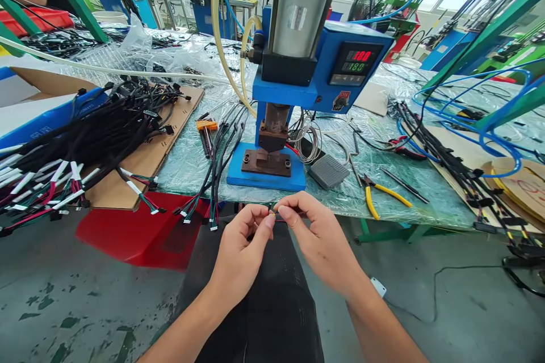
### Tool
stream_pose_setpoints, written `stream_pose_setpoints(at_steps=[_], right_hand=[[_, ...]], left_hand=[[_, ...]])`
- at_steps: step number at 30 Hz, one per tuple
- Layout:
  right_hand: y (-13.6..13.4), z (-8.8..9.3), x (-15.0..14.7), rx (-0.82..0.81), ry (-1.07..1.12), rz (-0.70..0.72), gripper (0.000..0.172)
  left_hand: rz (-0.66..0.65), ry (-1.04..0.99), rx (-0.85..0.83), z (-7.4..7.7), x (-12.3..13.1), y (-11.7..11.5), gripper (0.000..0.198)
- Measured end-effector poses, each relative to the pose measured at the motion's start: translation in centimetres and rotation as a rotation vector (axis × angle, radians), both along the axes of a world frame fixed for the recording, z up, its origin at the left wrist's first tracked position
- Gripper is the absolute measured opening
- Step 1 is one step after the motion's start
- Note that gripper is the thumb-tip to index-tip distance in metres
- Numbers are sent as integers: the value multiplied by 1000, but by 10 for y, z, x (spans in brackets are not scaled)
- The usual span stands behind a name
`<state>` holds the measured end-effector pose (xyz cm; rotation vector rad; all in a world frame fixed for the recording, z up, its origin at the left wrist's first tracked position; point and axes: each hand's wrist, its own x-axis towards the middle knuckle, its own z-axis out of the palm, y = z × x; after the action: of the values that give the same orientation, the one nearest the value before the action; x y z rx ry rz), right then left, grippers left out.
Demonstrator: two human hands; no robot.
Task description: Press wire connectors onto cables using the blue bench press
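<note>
Your hands sit over your lap, just short of the bench edge [383,212], with open floor either side of your knees. A red bin [145,232] sits low on your left, under the bench.

The thin cable [276,214] runs across between both hands, right at your fingertips. Your left hand [240,252] and right hand [317,238] each pinch it with thumb and forefinger, tips nearly touching. It is too small to tell which end is which.

Straight ahead on the bench:
- the blue press [293,74], with its die block [267,161] near the edge
- a grey pedal [328,171] just right of the die block
- yellow-handled pliers [385,193] further right
- harness ends [213,181] hanging over the edge on the left
- a black harness pile [97,136] further left
</note>
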<state>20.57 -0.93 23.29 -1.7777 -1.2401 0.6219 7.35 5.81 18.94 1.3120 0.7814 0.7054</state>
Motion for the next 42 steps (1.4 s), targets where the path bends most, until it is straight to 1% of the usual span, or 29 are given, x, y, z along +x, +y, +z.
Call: stream_pose_setpoints(at_steps=[9,13,17,22,25,27,29,32,36,39,42], right_hand=[[1,-3,0,-29,47,-32,18],[3,-1,1,-41,62,-21,20],[5,3,3,-87,46,-41,25],[9,3,4,-121,73,-66,33],[12,1,4,-114,87,-69,33],[14,0,4,-107,91,-71,33],[16,-1,5,-99,96,-73,33],[21,-5,7,-75,136,-63,33],[33,-14,13,-30,189,-58,29],[41,-21,19,44,120,-57,21],[45,-23,23,87,-67,-44,16]], left_hand=[[-58,38,23,-3,-5,2,21],[-54,55,84,-1,-2,7,23],[-57,87,128,0,0,11,21],[-110,163,224,2,-2,16,18],[-130,184,266,4,-3,19,17],[-148,178,264,4,-3,21,18],[-163,158,240,2,-2,23,18],[-165,68,131,-3,3,26,20],[-100,-60,-19,-11,16,34,23],[-17,-121,-94,-13,30,43,24],[58,-187,-174,-12,44,53,24]])
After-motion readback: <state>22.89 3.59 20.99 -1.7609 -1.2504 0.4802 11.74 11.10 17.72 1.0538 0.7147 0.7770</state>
